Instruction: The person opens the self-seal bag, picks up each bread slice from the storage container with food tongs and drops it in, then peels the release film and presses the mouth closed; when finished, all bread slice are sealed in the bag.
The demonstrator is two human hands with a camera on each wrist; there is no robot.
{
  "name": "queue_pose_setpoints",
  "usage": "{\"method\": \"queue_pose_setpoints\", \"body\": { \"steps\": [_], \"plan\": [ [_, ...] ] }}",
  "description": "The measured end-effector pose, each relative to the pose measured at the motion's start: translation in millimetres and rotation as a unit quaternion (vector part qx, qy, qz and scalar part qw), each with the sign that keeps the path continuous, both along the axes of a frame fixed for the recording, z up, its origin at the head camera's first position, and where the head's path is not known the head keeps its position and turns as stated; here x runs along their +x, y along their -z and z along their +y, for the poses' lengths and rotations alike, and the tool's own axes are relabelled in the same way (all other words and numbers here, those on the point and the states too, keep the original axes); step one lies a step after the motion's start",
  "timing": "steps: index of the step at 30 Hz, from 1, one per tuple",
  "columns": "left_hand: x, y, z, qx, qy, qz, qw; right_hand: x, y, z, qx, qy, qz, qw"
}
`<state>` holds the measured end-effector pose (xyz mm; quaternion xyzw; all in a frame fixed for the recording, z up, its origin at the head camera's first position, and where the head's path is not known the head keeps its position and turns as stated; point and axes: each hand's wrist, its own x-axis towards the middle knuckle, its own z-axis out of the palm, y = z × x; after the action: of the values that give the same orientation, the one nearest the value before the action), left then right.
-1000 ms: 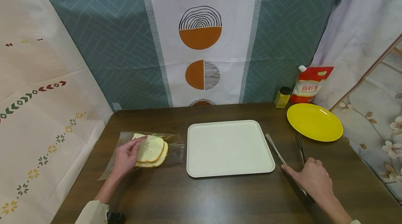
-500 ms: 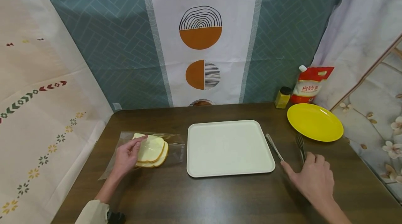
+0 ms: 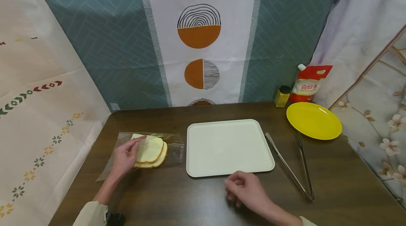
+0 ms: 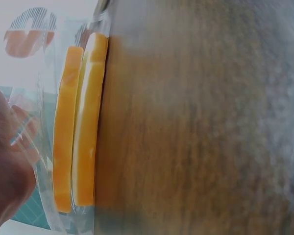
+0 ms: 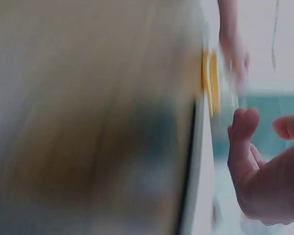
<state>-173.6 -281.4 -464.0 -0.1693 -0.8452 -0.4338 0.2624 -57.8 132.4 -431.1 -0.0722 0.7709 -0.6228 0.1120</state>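
From the head, the bread lies at the left of the tabletop, two slices stacked askew inside a clear bag. The left hand is at the bag's left side, thumb and fingers bent toward each other. The right hand holds nothing; its fingers are loosely bent beside the near edge of the tray. The tongs lie spread to the right of the tray, well apart from both hands, with the plate beyond them.

From the left wrist, the film rises beside the slices, and the left hand appears to pinch it. The crusts run smooth and thick. I judge the bread light, soft and easily dented or torn, so hold it lightly at the crusts, away from the crumb. The bag should be limp and slippery; its edge is the place to pinch.

From the right wrist, much is blurred; the right hand's thumb and fingers stand apart with nothing between them, the bread and left hand beyond.
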Motion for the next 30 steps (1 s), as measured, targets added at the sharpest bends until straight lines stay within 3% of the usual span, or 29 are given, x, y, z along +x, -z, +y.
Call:
{"method": "queue_pose_setpoints", "body": {
  "steps": [2, 4, 7, 10, 20, 30],
  "plan": [
    [0.5, 0.1, -1.3, -0.002, -0.003, 0.002, 1.0000, 0.8, 1.6, -25, -0.076, -0.050, -0.061, 0.9940],
    [0.9, 0.3, -2.1, -0.006, -0.007, 0.005, 0.9999, 1.7, 2.7, -50, -0.135, -0.078, -0.114, 0.9812],
    [0.5, 0.6, -2.1, -0.015, -0.007, 0.001, 0.9999, 1.4, 3.6, -86, -0.199, -0.091, -0.175, 0.9599],
    [-0.2, 0.5, -1.6, -0.018, -0.006, -0.006, 0.9998, -2.1, 3.5, -118, -0.242, -0.082, -0.209, 0.9441],
    [-0.5, 0.9, -2.8, -0.012, -0.006, -0.028, 0.9995, -28.9, 0.6, -191, -0.316, 0.031, -0.238, 0.9179],
    [-0.5, 0.5, 0.6, -0.021, -0.001, -0.011, 0.9997, -50.4, 11.5, -221, -0.320, 0.159, -0.205, 0.9113]
  ]
}}
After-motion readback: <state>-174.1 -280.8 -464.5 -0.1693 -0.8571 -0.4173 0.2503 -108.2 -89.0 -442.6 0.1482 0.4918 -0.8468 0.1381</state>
